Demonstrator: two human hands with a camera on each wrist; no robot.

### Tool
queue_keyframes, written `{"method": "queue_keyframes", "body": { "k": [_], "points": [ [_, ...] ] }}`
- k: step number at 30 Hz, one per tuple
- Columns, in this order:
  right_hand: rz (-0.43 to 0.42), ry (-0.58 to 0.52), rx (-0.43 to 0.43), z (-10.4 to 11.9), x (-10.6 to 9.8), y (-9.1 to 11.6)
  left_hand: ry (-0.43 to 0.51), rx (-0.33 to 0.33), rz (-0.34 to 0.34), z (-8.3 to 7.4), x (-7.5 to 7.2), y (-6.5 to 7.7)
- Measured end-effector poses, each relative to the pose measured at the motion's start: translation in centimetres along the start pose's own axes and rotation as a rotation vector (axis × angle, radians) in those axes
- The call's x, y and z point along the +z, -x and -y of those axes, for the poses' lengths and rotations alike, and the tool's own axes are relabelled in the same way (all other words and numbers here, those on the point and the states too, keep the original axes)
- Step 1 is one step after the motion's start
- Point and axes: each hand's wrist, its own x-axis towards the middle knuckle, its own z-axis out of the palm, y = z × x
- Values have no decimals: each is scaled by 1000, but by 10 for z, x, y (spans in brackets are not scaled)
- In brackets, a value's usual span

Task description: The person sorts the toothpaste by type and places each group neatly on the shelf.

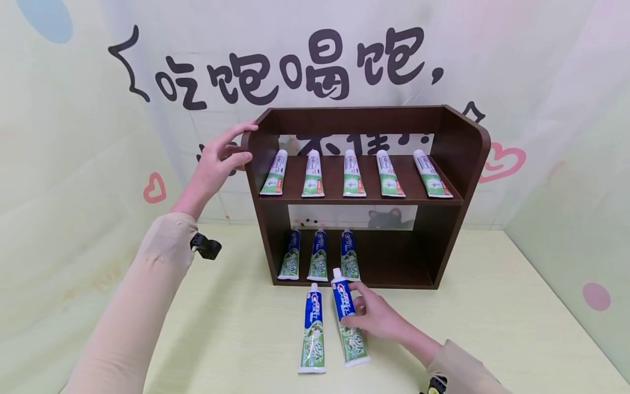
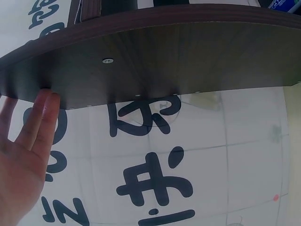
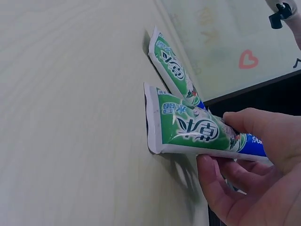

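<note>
My right hand [image 1: 378, 316] pinches a blue-and-green toothpaste tube [image 1: 350, 323] between thumb and fingers, in front of the dark brown shelf [image 1: 361, 201]. The right wrist view shows the held tube [image 3: 188, 125] tilted, its crimped end lifted off the table. To its left, a second toothpaste tube [image 1: 313, 331] lies on the table. My left hand [image 1: 219, 158] touches the shelf's left side panel near the upper front corner. Seen from the left wrist, the fingers [image 2: 44, 117] are nearly straight against the panel's outer face.
Three matching tubes, the rightmost a tube [image 1: 350, 256] near mid-shelf, lie on the lower level, with bare board [image 1: 394, 262] to their right. Several white-and-green tubes [image 1: 354, 175] line the upper level. A printed cloth wall [image 1: 98, 137] stands behind the pale table [image 1: 236, 328].
</note>
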Motion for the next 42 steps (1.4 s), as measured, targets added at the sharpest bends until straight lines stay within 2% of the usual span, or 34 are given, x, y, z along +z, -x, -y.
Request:
{"method": "queue_keyframes", "body": {
  "k": [6,14,29,42],
  "points": [
    [72,-98,-8,-10,-11,3,3,8,0,3,0,-1],
    [137,-172,-7,-18,-21,6,4,11,-8,27,-3,-9],
    [-36,-96,-24,-20,-35,4,-3,10,-9,28,-2,-10],
    [-104,-152,-90,-15,-54,1,-8,14,-1,28,-4,-10]
  ]
}}
